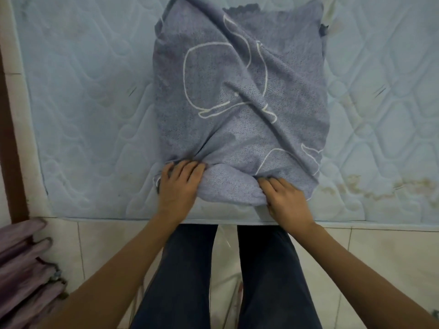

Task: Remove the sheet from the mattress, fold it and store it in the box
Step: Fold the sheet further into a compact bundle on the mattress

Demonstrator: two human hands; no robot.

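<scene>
A grey-blue sheet with white outline drawings lies folded into a rough, wrinkled rectangle on the bare light-blue quilted mattress. My left hand grips the sheet's near left edge, fingers curled into the bunched cloth. At the near right edge my right hand also grips the cloth, fingers tucked under a fold. A rounded roll of fabric bulges between the two hands. No box is in view.
The mattress's front edge runs just above my legs in dark trousers, which stand on pale floor tiles. A pile of purple folded cloth sits at the lower left. A brown wooden strip borders the mattress's left side.
</scene>
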